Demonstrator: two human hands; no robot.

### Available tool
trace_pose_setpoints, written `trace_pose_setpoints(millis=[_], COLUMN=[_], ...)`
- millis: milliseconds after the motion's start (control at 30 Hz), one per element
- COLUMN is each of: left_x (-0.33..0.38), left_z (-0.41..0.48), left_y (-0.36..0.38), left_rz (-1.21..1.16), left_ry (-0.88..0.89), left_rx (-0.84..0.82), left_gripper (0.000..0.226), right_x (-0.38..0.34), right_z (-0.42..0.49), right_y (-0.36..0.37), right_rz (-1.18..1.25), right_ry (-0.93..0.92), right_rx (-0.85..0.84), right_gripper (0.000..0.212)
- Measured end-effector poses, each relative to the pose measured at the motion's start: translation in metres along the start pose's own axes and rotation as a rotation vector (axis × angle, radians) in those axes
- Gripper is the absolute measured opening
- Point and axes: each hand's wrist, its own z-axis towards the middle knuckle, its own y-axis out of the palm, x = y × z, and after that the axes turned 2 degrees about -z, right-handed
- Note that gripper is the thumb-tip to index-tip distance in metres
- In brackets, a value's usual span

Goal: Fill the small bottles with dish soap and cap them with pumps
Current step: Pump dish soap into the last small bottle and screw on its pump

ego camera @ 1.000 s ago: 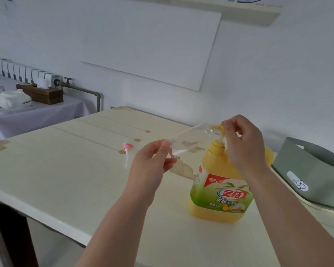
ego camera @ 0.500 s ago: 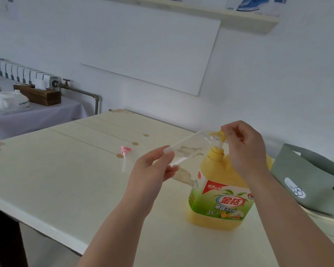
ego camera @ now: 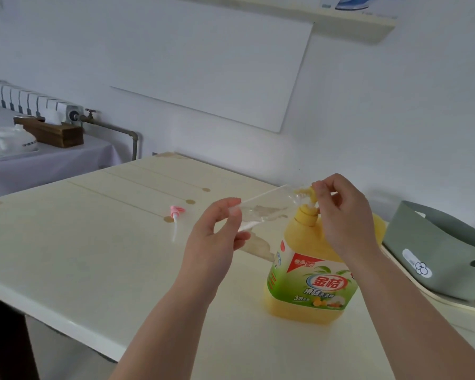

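Note:
A big yellow dish soap jug (ego camera: pixel 313 281) with a green label stands on the cream table (ego camera: pixel 93 256). My right hand (ego camera: pixel 343 215) curls its fingers round the jug's yellow pump head (ego camera: pixel 311 194). My left hand (ego camera: pixel 217 237) grips the base of a small clear bottle (ego camera: pixel 266 212), which lies tilted with its mouth up against the pump spout. A pink pump (ego camera: pixel 176 215) with a white tube lies on the table left of my hands.
A grey-green basket (ego camera: pixel 444 253) sits on the table's right side. A second table (ego camera: pixel 47 163) with a white cloth, a teapot and a wooden box stands far left by the wall. The near table edge runs low left.
The view has shifted slightly; both hands keep their hold on the small bottle and the pump head. My right hand sits a little lower on the pump than a second ago.

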Motion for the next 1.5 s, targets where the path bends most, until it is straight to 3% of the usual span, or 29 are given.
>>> trace_pose_setpoints(millis=[300, 700, 933, 1100, 1333, 1500], left_x=[0.001, 0.003, 0.0, 0.0, 0.002, 0.004], left_z=[-0.004, -0.004, -0.001, 0.0, -0.004, -0.004], left_y=[-0.001, 0.001, 0.002, 0.001, -0.002, -0.002], left_rz=[0.052, 0.194, 0.269, 0.239, 0.179, 0.1], left_ry=[0.015, 0.072, 0.019, 0.007, 0.035, 0.005], left_rx=[-0.064, -0.004, -0.049, -0.03, -0.021, -0.032], left_gripper=[0.039, 0.022, 0.052, 0.043, 0.01, 0.016], right_x=[-0.001, 0.001, 0.002, 0.007, -0.001, -0.004], right_z=[0.009, 0.002, 0.007, 0.005, 0.008, 0.012], right_y=[-0.005, -0.002, -0.005, -0.002, -0.008, -0.012], right_rz=[0.013, 0.015, 0.01, -0.031, -0.043, -0.01], right_ry=[-0.002, -0.009, -0.032, -0.033, -0.004, -0.016], right_rx=[0.009, 0.018, 0.021, 0.007, -0.052, -0.03], right_gripper=[0.025, 0.021, 0.027, 0.029, 0.025, 0.02])
